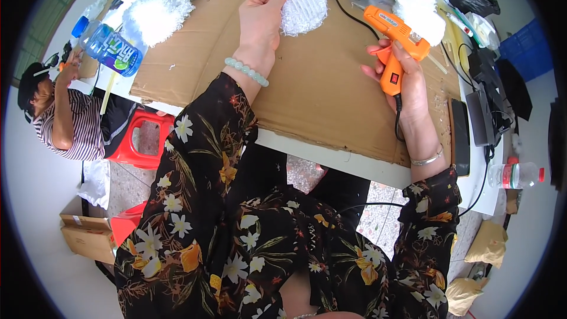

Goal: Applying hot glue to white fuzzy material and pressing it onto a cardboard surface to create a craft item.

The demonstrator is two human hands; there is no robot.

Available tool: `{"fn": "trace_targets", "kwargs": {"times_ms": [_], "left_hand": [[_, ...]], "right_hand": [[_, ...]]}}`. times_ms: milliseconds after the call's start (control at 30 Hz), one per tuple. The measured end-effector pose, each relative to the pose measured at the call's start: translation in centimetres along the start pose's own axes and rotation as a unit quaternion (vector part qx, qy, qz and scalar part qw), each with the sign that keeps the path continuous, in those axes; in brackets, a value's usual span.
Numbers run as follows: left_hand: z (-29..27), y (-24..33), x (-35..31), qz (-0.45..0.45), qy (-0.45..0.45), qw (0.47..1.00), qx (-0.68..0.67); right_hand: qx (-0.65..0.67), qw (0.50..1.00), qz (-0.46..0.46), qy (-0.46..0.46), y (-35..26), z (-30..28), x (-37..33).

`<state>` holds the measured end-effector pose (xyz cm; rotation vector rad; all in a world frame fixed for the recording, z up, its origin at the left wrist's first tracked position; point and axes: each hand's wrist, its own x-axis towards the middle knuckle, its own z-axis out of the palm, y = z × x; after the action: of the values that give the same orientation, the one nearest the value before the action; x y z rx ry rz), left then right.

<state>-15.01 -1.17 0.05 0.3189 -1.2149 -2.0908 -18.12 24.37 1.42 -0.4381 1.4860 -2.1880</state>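
Floral shirt (254,242) | left hand (260,19): pinched closed on white fluffy piece (305,1) | right hand (413,85): curled round orange glue gun (400,34) | blue-capped bottle (112,50), red-capped bottle (511,175): contents unclear

pale wall (35,212) | speckled tiled floor (127,184) | white table (331,156) | red plastic stool (122,151), left

Cardboard (319,94) lies on the tabletop (481,189), under both hands. A fluff piece (304,0) sits at the fingertips of the left hand (263,20); left of that hand lies a fluff heap (171,0), then a bottle (112,50). The glue gun (397,31) is in the right hand (411,82), a flat device (460,136) right of its wrist.
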Motion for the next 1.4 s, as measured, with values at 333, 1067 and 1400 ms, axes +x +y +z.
{"fn": "trace_targets", "kwargs": {"times_ms": [333, 1067, 1400], "left_hand": [[0.2, 0.6, -0.7, 0.024, -0.062, 0.997, -0.029], [0.4, 0.9, -0.6, -0.023, -0.093, 0.99, -0.101], [-0.4, 2.1, -0.4, -0.068, -0.057, 0.994, -0.062]], "right_hand": [[0.025, 1.0, -0.009, 0.005, 0.1, 0.1, 0.0], [-0.013, 1.0, -0.006, -0.01, 0.0, 0.0, -0.1], [-0.005, 1.0, -0.005, -0.014, 0.3, -0.2, 0.1]]}}
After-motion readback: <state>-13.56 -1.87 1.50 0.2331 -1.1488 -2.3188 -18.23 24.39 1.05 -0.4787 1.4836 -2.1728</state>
